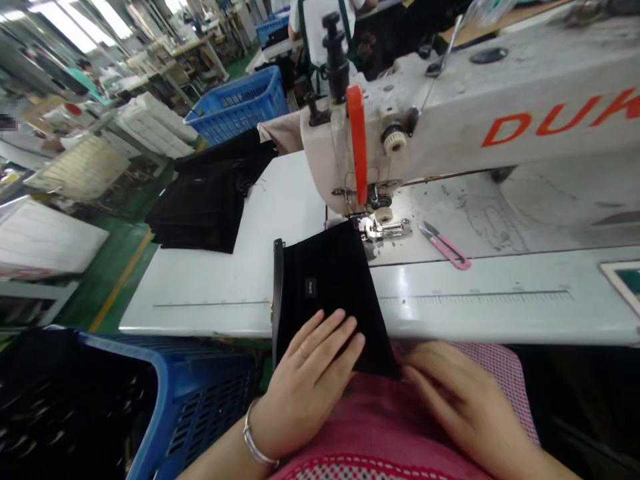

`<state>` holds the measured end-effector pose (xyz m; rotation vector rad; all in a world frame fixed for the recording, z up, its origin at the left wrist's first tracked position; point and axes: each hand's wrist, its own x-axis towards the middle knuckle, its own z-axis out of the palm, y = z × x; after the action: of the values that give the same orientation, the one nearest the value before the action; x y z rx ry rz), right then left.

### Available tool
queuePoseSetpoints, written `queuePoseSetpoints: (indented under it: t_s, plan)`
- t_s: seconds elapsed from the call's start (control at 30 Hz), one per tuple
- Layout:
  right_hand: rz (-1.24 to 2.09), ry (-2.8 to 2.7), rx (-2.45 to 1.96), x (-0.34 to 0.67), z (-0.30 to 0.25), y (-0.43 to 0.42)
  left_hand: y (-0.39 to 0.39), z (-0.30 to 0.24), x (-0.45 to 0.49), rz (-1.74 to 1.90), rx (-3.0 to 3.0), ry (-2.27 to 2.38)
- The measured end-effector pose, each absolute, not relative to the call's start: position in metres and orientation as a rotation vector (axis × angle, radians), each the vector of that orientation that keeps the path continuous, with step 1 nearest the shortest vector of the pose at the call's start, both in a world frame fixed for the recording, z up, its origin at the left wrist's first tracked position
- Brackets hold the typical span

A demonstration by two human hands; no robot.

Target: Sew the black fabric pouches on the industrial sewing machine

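A black fabric pouch (333,267) lies tilted over the front edge of the sewing table, with a small label on its face and a stiff black strip along its left side. Its far right corner is at the presser foot (373,230) of the sewing machine (450,113). My left hand (315,380) rests on the pouch's near part, fingers stretched out flat. At the near right corner, my right hand (455,393) has its fingers closed on the pouch's edge; the fingertips are partly hidden and somewhat blurred.
Pink thread snips (447,247) lie right of the presser foot. A stack of black fabric pieces (200,200) sits on the table's far left. A blue crate (165,380) holding dark items stands below left, another blue crate (240,103) behind. A person (320,33) is beyond the machine.
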<state>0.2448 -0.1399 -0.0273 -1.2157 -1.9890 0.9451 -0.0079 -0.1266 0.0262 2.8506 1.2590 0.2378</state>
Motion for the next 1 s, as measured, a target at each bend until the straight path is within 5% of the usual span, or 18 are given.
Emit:
queuePoseSetpoints:
  t_s: [0.23, 0.37, 0.5, 0.73, 0.87, 1.0]
  plan:
    - [1.666, -1.417, -1.250, 0.221, -0.040, -0.130, -0.165, 0.019, -0.048, 0.825, 1.954, 2.069]
    - [1.925, -1.095, -1.257, 0.209, -0.041, -0.128, -0.162, 0.010, -0.056, 1.111, 0.987, 1.889]
    - [2.007, -0.920, -1.281, 0.206, -0.041, -0.132, -0.148, 0.009, -0.055, 1.159, 0.653, 1.627]
    - [2.045, -0.830, -1.253, 0.203, -0.042, -0.141, -0.149, 0.020, -0.058, 1.027, 1.700, 2.085]
    - [2.050, -0.824, -1.257, 0.204, -0.041, -0.142, -0.148, 0.027, -0.018, 0.631, 2.756, 1.451]
    - [2.020, -0.900, -1.271, 0.206, -0.037, -0.141, -0.135, 0.023, 0.016, 0.373, 2.981, 0.997]
